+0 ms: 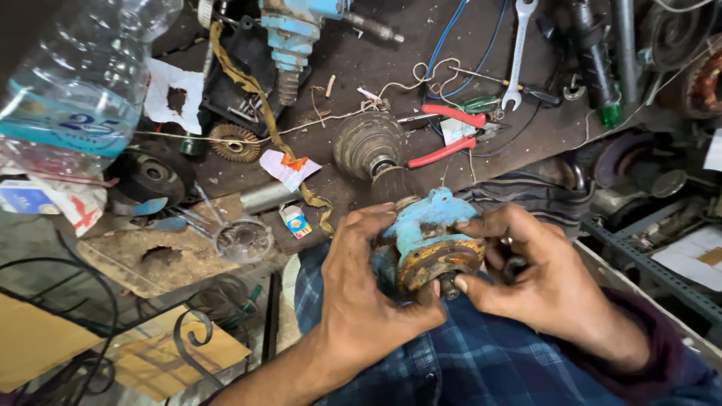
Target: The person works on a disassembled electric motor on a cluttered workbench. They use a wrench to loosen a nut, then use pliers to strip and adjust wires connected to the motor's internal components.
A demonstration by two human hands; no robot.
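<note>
Far left, a clear plastic water bottle point(79, 83) with a blue label lay tilted at the edge of the table point(361, 60), a dark, grimy surface littered with parts. Beside it, a black round disc point(154, 174) and a small toothed gear point(235, 143) sat near a torn white paper scrap point(174, 94). A round metal part with a clear rim point(243, 240) rested lower down on a worn board, just beside a short metal tube point(267, 197). A frayed yellowish strap point(259, 113) ran diagonally down from the blue machine body point(293, 34) at the top edge. Centre, a ribbed grey cone-shaped part point(367, 143) stood on the table, near red-handled pliers point(451, 134) and a looped string. Below, over a blue plaid lap, the left hand point(361, 289) wrapped the near side of a blue motor housing point(425, 229) with a rusty round flange, fingers curled shut around it, thumb pressed under the flange. The right hand point(541, 282) gripped the housing's opposite side, fingers closed on it, index tip touching the small shaft at the flange's centre. Further right, a silver open-ended spanner point(519, 53) lay beside blue wires and a screwdriver with a green handle point(481, 103); a copper-wound coil point(703, 86) sat at the far right.
</note>
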